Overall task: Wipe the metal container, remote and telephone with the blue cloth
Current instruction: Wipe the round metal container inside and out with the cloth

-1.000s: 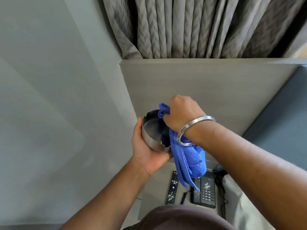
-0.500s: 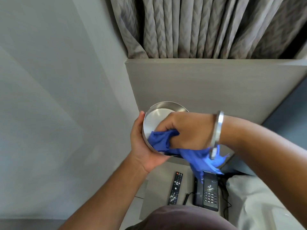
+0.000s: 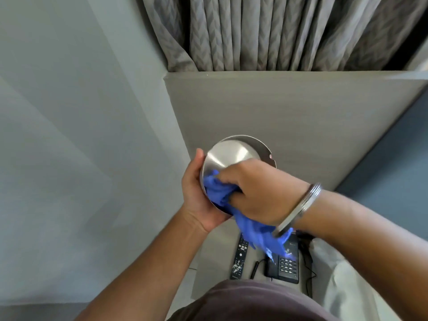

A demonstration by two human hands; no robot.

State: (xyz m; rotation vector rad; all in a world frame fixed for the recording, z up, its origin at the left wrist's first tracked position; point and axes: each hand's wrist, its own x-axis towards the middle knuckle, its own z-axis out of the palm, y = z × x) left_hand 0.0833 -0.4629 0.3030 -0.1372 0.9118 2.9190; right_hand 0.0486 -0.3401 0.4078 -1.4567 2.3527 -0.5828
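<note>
My left hand grips the round metal container from the left and below, holding it up in the air with its shiny face turned toward me. My right hand is shut on the blue cloth and presses it against the container's lower part; the rest of the cloth hangs down under my wrist. Below, on a small grey table, lie the black remote and the black telephone, whose upper part is hidden by the cloth.
A grey panel rises behind the table, with grey curtains above it. A plain wall runs along the left. A black cable lies between remote and telephone. Pale bedding and a blue-grey surface are on the right.
The container has been turned so its shiny face points at me. My right hand with the cloth moved from its top rim down to the lower part and keeps rubbing there.
</note>
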